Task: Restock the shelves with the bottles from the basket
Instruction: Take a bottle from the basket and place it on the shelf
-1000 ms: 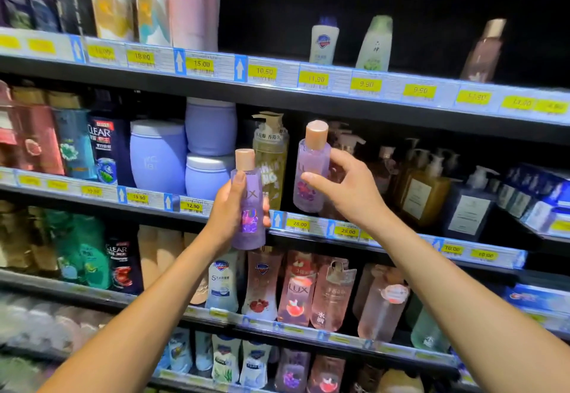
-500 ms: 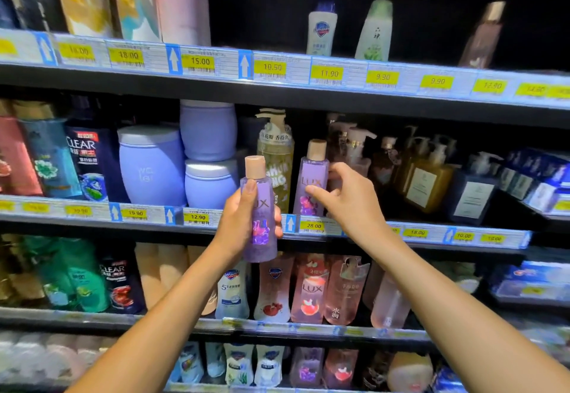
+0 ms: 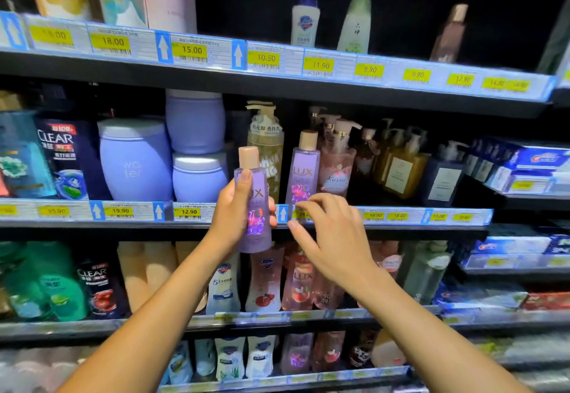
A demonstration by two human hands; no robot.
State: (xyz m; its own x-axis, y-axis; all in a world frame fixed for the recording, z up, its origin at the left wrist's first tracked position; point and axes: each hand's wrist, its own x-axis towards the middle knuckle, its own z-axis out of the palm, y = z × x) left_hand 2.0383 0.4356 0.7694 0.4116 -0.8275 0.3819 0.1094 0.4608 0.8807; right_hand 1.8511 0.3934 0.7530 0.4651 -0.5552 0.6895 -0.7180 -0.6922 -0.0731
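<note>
Shelf tag – seemingly 28 – hidden behind right hand.

"LUX" is printed on the purple tan-capped shelf bottle; "CLEAR" on the dark blue shampoo bottle; "12.90" on a yellow price tag

A purple bottle with a tan cap and a flower label stands upright in the air in front of the middle shelf's edge, gripped around its body. A matching purple bottle marked LUX stands upright on that shelf, just right of it.
</note>
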